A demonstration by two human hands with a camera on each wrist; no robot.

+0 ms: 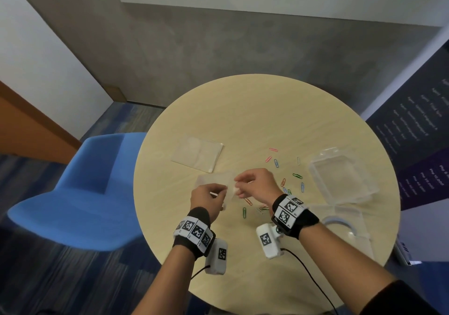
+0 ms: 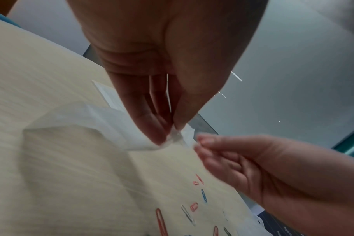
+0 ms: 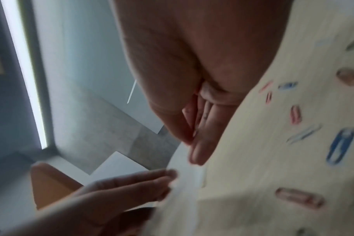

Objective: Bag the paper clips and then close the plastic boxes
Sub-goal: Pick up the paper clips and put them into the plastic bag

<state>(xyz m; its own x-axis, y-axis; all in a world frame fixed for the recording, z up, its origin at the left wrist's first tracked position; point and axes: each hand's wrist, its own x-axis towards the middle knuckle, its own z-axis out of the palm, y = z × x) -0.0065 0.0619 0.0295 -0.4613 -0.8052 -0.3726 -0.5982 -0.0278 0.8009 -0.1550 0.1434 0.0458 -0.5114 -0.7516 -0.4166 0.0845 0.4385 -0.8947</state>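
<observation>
A small clear plastic bag (image 1: 213, 181) hangs just above the round table between both hands. My left hand (image 1: 224, 189) pinches one lip of its mouth, and the left wrist view shows the thumb and fingers (image 2: 160, 132) squeezed on the crumpled edge of the bag (image 2: 103, 118). My right hand (image 1: 237, 186) pinches the opposite lip with its fingertips (image 2: 202, 142). Several coloured paper clips (image 1: 283, 182) lie scattered on the table to the right of the hands and under the right wrist. An open clear plastic box (image 1: 342, 176) sits at the right. The right wrist view is blurred.
A flat stack of spare clear bags (image 1: 198, 153) lies on the table beyond the hands. A second clear box (image 1: 340, 220) sits at the near right edge. A blue chair (image 1: 80, 193) stands left of the wooden table (image 1: 243, 110).
</observation>
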